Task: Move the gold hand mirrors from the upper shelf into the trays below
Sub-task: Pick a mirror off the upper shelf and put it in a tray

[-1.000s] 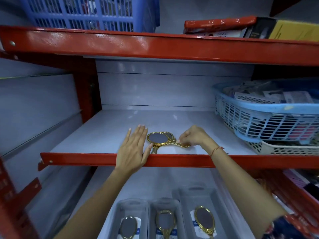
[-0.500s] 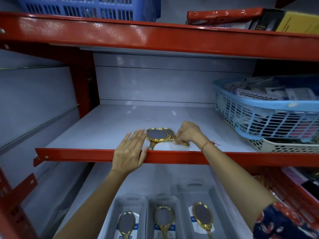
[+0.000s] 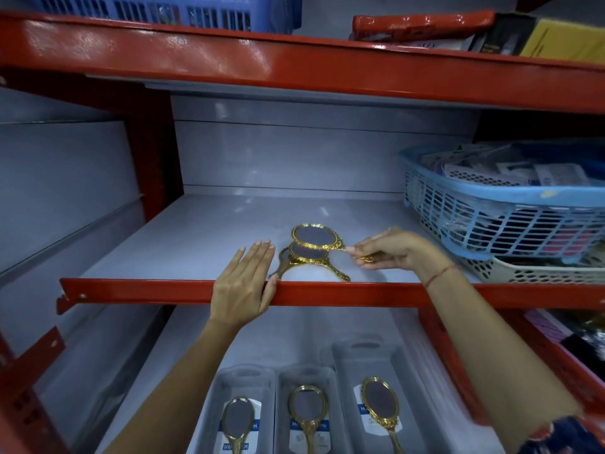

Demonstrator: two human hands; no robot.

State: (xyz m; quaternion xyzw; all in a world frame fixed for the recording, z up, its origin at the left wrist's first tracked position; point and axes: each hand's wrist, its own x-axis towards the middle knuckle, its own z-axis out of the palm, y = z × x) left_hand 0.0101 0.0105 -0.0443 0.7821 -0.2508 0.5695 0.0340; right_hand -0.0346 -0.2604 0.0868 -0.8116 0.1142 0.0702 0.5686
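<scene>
On the upper shelf (image 3: 196,237) near its front edge lies a small stack of gold hand mirrors (image 3: 309,258). My right hand (image 3: 393,249) pinches the handle of the top gold mirror (image 3: 314,236) and holds it raised above the stack. My left hand (image 3: 244,283) rests flat on the red shelf lip, fingers apart, just left of the stack. Below stand three grey trays, each holding one gold mirror: the left tray (image 3: 244,381), the middle tray (image 3: 306,380) and the right tray (image 3: 409,365).
A light blue basket (image 3: 491,217) full of packets sits on a beige basket (image 3: 540,273) at the shelf's right. The red beam (image 3: 294,63) overhead carries a dark blue crate (image 3: 170,9) and boxes. A red upright (image 3: 154,152) stands at the left.
My right hand has lifted the top mirror off the stack by its handle. My left hand slid back a little onto the shelf lip.
</scene>
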